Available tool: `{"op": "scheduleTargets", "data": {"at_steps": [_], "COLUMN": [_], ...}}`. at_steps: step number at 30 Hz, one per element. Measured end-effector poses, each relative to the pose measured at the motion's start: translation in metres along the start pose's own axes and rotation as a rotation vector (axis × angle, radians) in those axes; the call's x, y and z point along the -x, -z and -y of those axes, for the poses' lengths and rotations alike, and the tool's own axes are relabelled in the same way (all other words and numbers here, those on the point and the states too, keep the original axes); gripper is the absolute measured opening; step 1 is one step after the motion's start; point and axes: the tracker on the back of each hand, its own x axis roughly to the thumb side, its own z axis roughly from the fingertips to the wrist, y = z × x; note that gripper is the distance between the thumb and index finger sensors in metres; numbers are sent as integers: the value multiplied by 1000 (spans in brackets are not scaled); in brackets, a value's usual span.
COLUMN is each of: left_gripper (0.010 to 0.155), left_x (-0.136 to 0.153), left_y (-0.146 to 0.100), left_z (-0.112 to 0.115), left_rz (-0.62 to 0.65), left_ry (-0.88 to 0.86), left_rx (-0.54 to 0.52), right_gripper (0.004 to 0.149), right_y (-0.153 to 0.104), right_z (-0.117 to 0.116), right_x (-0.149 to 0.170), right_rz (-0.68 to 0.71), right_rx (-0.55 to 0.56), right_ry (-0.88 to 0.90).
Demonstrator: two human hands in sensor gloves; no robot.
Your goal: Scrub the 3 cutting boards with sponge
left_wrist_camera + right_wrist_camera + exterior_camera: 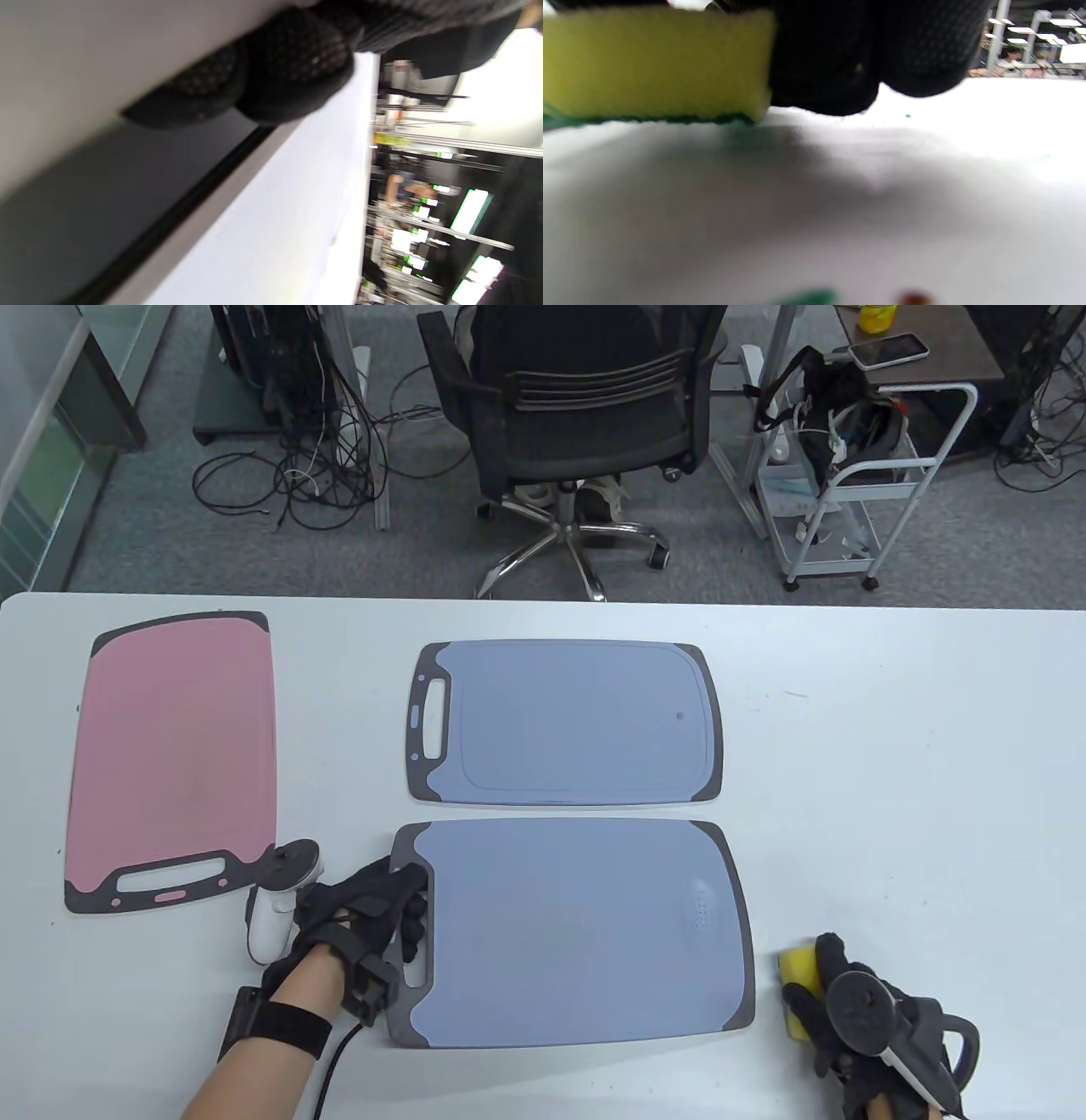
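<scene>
Yellow sponge [799, 982], green-backed on its underside in the right wrist view, sat on the white table [891, 780] just beside the right edge of the near blue cutting board [577, 929]; I noted my right hand [857, 1027] curled over it, fingers gripping its top. My left hand [365, 916] lay at the handle end of that same board, fingers on the dark grey rim by the handle slot; whether they pressed flat or hooked into the slot I could not tell, and the left wrist view was too blurred to settle it. A second blue cutting board [564, 721] lay just beyond the near one, apart from it by a narrow gap; a pink cutting board [174, 759] lay well to the left, handle toward me. An office chair [577, 407] stood behind the table.
</scene>
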Motion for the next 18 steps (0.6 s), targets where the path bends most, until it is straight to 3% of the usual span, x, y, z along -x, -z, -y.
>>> {"op": "scheduleTargets", "data": {"at_steps": [3,5,7,8,9,13,16,18], "left_gripper": [48,48,48,48,47,42,41,42], "left_x": [-39,-66,-86,-95,-100,-100,-87,-77], "left_y": [-17,-36,-61,-78,-86,-101,-95,-91], "left_z": [0,3,8,12,15,23,20,23], "left_rz": [250,501,793,929,993,940,873,842], "left_ry": [177,307,400,501,574,911,944,1090], "left_rx": [-30,-81,-177,-288,-303,-149,-109,-111], "right_gripper": [76,76,76,76,76,76,76,76], "right_y": [0,0,0,0,0,0,-1,-2], "right_z": [2,3,3,4,5,7,8,10], "right_x": [4,5,6,6,6,9,11,13], "right_rz": [-14,-18,-23,-23,-23,-29,-38,-43], "right_rx": [9,10,17,24,27,39,40,63], "right_ry": [9,20,49,64,70,85,110,112]}}
